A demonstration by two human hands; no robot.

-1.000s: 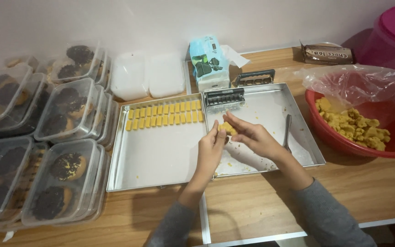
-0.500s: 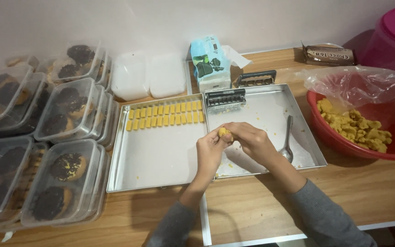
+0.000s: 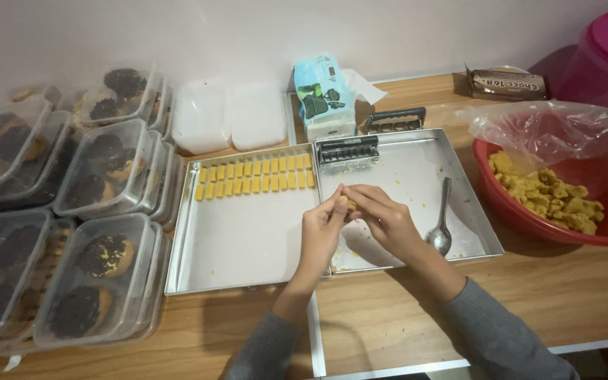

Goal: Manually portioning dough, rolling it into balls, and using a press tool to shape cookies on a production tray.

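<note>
**Head view: the dough lump stays pinched between both hands, low over the tray**

Nearest the camera, at the bottom of the frame, two grey sleeves run up from the wooden table (image 3: 564,295) to the hands at centre. Over the last second the hands have barely shifted: they hover above the same spot, and the small yellow dough piece (image 3: 350,205) has stayed between the fingertips rather than going down onto a tray. The shaping looks unfinished, and the rows have not grown.

The left hand (image 3: 320,236) has its fingers curled narrow, thumb and forefinger closed on the lump from the left. The right hand (image 3: 387,218) meets it from the right, fingertips pressed to the same piece, the other fingers loosely bent. Neither hand touches anything else.

Just below and right of the hands a metal spoon (image 3: 442,225) lies in the right tray (image 3: 473,211). The left tray (image 3: 248,239) is bare near the camera; in its upper part sit two rows of yellow dough bars (image 3: 255,178).

Further up, a ridged metal cutter (image 3: 347,153) rests where the trays meet. At the right a red bowl (image 3: 529,218) holds yellow dough chunks (image 3: 550,197). At the left, stacked clear tubs of dark cookies (image 3: 100,267) fill the frame's edge.
</note>
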